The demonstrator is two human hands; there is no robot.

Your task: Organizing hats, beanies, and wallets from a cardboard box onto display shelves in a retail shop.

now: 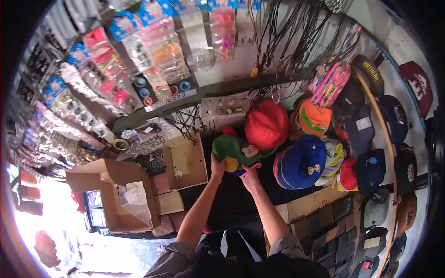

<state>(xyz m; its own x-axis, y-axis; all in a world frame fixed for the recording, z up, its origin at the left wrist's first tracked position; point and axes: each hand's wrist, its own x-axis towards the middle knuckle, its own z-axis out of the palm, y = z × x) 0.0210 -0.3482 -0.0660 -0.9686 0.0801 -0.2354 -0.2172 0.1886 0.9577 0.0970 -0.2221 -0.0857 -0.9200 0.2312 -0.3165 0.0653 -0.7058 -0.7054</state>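
Both hands hold a green child's cap (227,146) with a yellow patch, a pink animal-shaped piece and a red pompom. My left hand (218,168) grips its left side, and my right hand (250,175) has the lower right edge, by a pink trim. Just behind the cap stands a red hat (267,125), close to it or touching. To the right lies a stack of blue hats (301,162), the top one bearing a small bow. An orange and green cap (314,118) sits behind that stack.
An open cardboard box (114,222) and a shallow cardboard tray (186,161) stand on the left. Caps (371,170) hang along the right wall. Folded wallets (333,236) fill a rack at the lower right. Packaged accessories (167,52) and black cords (278,31) hang on the far wall.
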